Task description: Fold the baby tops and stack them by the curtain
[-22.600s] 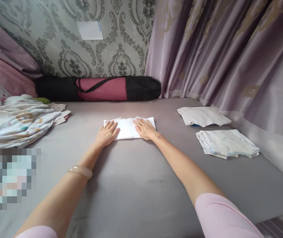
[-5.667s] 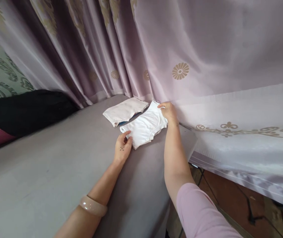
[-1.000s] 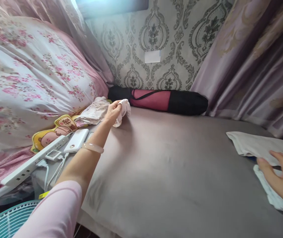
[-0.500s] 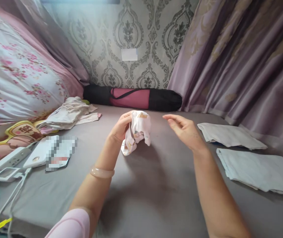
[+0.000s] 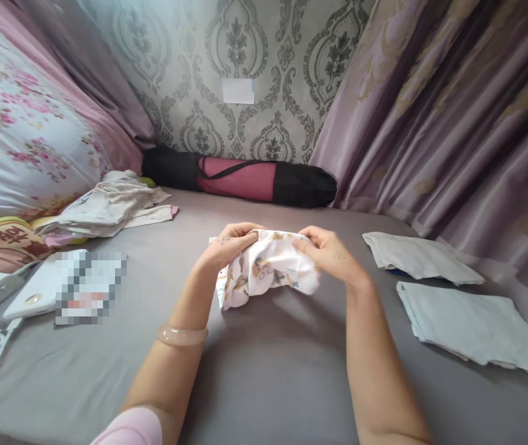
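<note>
"Head view: where's the printed garment (image 5: 280,262)?"

"Over the middle of the grey sheet (image 5: 282,371), left hand (image 5: 236,242) and right hand (image 5: 325,250) each pinching its top edge, a gap between them. Whether the lower edge touches down, I can't tell."

"Room around it?"

"Bare sheet on the near side, and leftward to the loose pile (image 5: 106,207). Rightward, two folded stacks (image 5: 472,324) lie near the curtain (image 5: 412,123); a rolled bag (image 5: 238,178) lines the back."
</note>
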Available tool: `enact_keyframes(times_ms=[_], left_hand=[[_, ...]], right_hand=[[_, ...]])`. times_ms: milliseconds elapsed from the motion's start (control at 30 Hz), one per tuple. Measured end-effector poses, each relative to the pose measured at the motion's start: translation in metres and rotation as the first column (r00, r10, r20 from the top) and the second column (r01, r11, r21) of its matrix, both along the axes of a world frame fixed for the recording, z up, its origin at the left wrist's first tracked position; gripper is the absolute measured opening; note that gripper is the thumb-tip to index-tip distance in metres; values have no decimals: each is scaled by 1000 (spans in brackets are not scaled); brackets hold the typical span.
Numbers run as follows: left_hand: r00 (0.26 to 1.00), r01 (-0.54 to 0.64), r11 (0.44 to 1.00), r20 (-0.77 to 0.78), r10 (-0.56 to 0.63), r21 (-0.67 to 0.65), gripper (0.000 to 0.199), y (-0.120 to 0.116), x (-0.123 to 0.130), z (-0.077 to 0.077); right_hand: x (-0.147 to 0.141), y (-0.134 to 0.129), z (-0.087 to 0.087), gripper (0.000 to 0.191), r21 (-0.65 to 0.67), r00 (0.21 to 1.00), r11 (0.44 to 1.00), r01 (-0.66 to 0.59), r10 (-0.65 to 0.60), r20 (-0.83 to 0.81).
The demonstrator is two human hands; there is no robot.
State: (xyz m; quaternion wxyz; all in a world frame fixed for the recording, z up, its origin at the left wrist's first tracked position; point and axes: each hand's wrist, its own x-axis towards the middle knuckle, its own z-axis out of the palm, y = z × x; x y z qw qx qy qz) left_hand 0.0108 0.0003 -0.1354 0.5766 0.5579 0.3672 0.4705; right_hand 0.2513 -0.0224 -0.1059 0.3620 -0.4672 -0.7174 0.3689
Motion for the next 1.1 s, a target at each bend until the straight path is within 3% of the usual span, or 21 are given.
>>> enact_keyframes(times_ms=[67, 133, 233, 367, 567, 700, 800, 967, 1100], left_hand=[[999, 52, 999, -12, -52, -3, 38, -2, 7, 2], [995, 101, 995, -20, -101, 3, 38, -4, 16, 3], [985, 154, 988, -78, -152, 18, 36, -4, 30, -5], [960, 222, 975, -176, -216, 18, 35, -2, 43, -20], [935, 231, 972, -286, -208, 46, 34, 0, 49, -25], [919, 190, 981, -358, -166, 34, 30, 1, 46, -22], [896, 175, 984, -419, -146, 32, 25, 0, 41, -16], [797, 146, 987, -598, -81, 61, 24, -5, 28, 0], [821, 150, 987, -563, -90, 61, 33, -7, 16, 7]], right_hand=[[7, -13, 17, 34, 170, 989, 979, 114, -127, 70], [15, -24, 29, 31, 231, 968, 957, 173, -208, 137], [30, -25, 28, 27, 139, 915, 976, 165, -204, 348], [39, -11, 7, 19, 7, 797, 996, 84, -72, 600], [16, -1, -7, 28, 14, 921, 994, -108, 95, 379], [8, 3, -12, 28, -53, 925, 988, -146, 155, 347], [13, 6, -14, 23, -27, 930, 994, -106, 109, 352], [26, 9, -11, 27, 91, 967, 993, 79, -99, 234], [36, 9, -7, 29, 144, 961, 971, 190, -214, 177]])
